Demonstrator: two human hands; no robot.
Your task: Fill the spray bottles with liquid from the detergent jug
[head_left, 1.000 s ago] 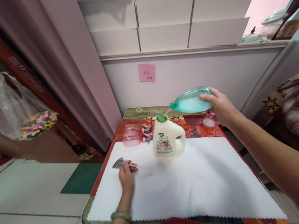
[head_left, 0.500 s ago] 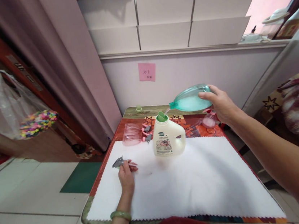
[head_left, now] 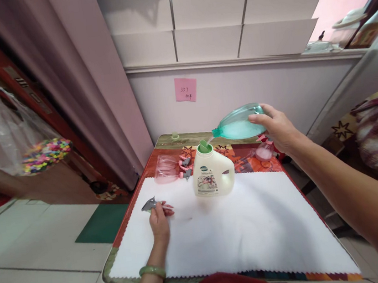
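Note:
My right hand (head_left: 278, 127) grips a translucent teal spray bottle (head_left: 240, 123) by its base end. The bottle lies nearly level with its neck to the left, and a thin stream runs from it into the green spout (head_left: 204, 146) of a cream detergent jug (head_left: 213, 175). The jug stands upright, its handle on the right. Low over the white mat (head_left: 241, 231), my left hand (head_left: 159, 218) is closed around a grey trigger spray head (head_left: 149, 204) with a pale tube.
Behind the jug lie a clear pink bottle (head_left: 165, 168) and pink-grey spray heads (head_left: 185, 167). Another pink spray bottle (head_left: 264, 151) is at the right rear. A small green cap (head_left: 175, 136) sits by the back edge. A wall with a pink note (head_left: 186, 89) rises behind.
The teal bottle has shifted very slightly left and up in view, and its liquid level looks a little lower. My left hand and the jug stay put.

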